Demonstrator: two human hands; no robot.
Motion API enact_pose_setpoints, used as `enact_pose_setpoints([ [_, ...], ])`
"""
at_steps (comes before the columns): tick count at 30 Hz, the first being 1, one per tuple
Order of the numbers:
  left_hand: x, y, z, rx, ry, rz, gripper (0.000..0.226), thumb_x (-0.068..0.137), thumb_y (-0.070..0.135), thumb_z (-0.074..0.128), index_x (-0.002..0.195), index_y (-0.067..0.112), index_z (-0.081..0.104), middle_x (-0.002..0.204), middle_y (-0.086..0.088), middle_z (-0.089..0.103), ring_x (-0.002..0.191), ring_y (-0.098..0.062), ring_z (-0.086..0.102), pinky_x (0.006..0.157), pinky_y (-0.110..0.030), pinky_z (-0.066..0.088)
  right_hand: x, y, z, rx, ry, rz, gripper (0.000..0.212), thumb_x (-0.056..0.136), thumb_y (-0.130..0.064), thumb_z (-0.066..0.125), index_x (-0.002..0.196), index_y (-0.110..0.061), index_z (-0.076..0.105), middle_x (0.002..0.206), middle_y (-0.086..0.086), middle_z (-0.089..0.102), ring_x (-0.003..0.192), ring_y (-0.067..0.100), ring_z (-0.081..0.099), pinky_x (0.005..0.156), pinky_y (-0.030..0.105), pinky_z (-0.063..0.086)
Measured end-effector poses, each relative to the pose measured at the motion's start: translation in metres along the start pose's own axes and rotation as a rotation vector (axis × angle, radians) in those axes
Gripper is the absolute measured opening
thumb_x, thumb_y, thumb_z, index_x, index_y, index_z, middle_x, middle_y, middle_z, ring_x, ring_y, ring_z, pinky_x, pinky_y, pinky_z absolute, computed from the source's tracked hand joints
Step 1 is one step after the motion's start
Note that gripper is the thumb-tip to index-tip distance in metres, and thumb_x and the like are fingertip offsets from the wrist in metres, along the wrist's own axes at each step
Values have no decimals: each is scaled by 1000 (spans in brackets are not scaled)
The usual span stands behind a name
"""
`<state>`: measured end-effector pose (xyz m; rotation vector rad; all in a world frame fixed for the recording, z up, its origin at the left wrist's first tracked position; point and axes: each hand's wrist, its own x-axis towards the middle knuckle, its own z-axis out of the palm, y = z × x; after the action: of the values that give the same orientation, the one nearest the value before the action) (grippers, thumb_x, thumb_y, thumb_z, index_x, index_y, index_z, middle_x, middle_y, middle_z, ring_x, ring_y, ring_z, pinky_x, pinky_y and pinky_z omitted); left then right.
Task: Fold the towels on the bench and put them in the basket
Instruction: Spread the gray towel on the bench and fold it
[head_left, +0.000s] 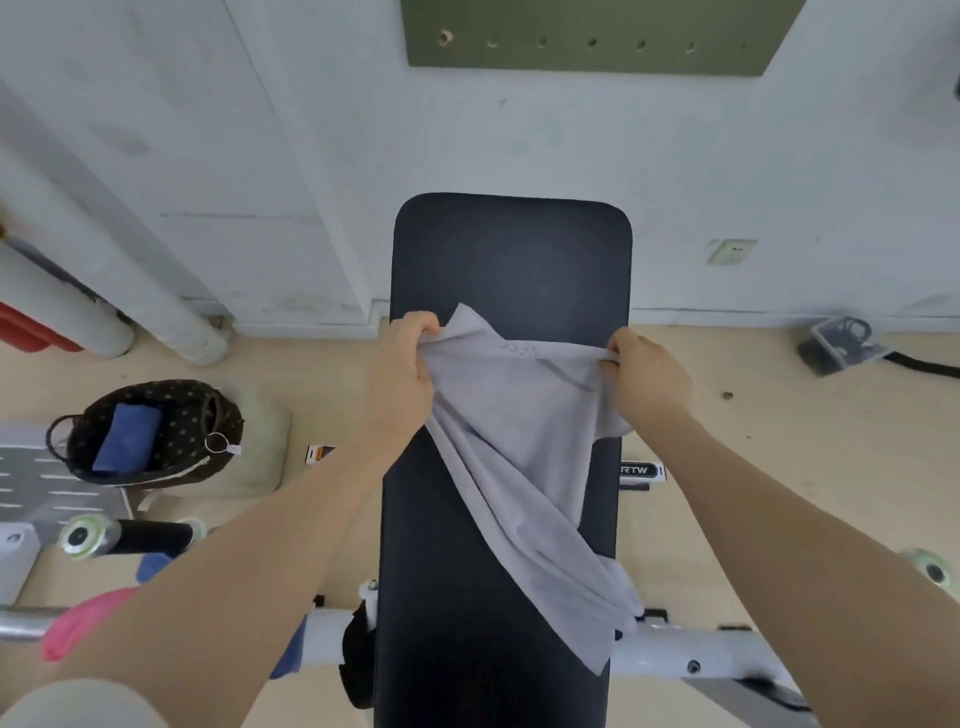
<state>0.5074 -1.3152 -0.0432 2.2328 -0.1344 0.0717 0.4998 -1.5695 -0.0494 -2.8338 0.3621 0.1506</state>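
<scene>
A: State the scene, left to right.

B: The dotted fabric basket (145, 431) sits on the floor, well left of the bench, with a folded blue towel (127, 439) already inside. The left hand (397, 379) has its fingers curled round the upper left edge of the grey towel (519, 457). The right hand (649, 374) pinches the upper right edge. Between them the top edge runs fairly taut above the black padded bench (511, 260).

A: Where does the rest of the grey towel lie?

B: It hangs from the two grips, drapes diagonally over the pad and overhangs the bench's right edge near the frame.

A: Handling properties?

B: Judged from the drape and creasing: light, thin, fully limp, no stiffness. It likely slides easily on the smooth pad. Not fragile. Recommended grip points are the two corners of one short edge, so the cloth hangs square before folding; the present grips seem to be on bunched edge rather than true corners.

A: What cannot be verified?

B: The fingertips of both hands are buried in the cloth. The lower corners are hard to separate in the folds. Faint lettering near the top edge is illegible. A pink cloth (83, 623) at lower left is partly covered by the left forearm, so its nature is uncertain.
</scene>
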Motion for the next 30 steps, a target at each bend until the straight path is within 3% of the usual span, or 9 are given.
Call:
enact_pose_setpoints([
  [5,43,-5,10,104,60,86,51,63,-20,30,101,8,49,95,2,41,79,-8,38,67,-9,33,52,-1,11,320,41,-52,19,85,2,40,96,-6,53,94,14,58,87,33,52,66,32,36],
  [8,81,0,16,-20,130,-131,43,80,-9,29,109,21,39,76,5,36,64,-11,35,54,-9,33,79,-12,8,420,150,-104,24,89,2,38,107,-5,53,113,14,53,108,35,46,79,32,38],
  [10,106,-4,25,-78,250,-258,43,89,1,35,124,26,38,94,9,43,80,-15,45,68,-12,37,97,-21,8,386,151,-233,39,90,-1,44,130,-5,43,141,15,36,132,35,31,100,33,34],
  [12,109,-15,37,299,376,-186,54,85,5,50,136,15,33,123,-5,44,106,-28,48,89,-31,38,104,-23,16,177,179,-336,60,88,-6,51,143,-8,29,156,16,11,144,33,9,113,40,20],
  [14,89,-30,60,640,428,19,52,73,10,65,120,10,44,118,-18,52,106,-35,52,86,-40,42,89,-21,36,66,255,-371,62,82,-1,56,140,-9,35,154,17,17,141,36,18,109,48,27],
  [17,54,-42,94,695,177,243,39,67,18,76,98,11,54,105,-15,56,91,-30,55,78,-36,46,52,-12,73,48,215,-368,54,77,-1,61,129,-3,48,144,21,37,130,40,36,101,53,40],
  [19,51,-45,104,649,7,204,58,76,34,73,123,10,49,130,-20,47,118,-33,49,99,-39,41,43,-10,88,2,74,-342,66,87,-29,50,144,-5,28,154,20,18,141,39,19,114,51,20],
  [23,65,-58,99,673,-121,102,106,78,71,39,142,9,-19,156,-13,-12,145,-25,-9,114,-32,-8,56,-10,92,-88,-28,-276,93,72,-79,8,142,-29,-26,154,3,-27,142,27,-22,113,42,-14],
  [30,72,-87,59,776,-147,163,118,61,82,31,148,6,9,155,-14,16,143,-27,14,114,-34,4,84,2,77,-187,-126,-334,91,64,-84,8,132,-40,-35,143,-10,-42,140,25,-28,113,48,-13],
])
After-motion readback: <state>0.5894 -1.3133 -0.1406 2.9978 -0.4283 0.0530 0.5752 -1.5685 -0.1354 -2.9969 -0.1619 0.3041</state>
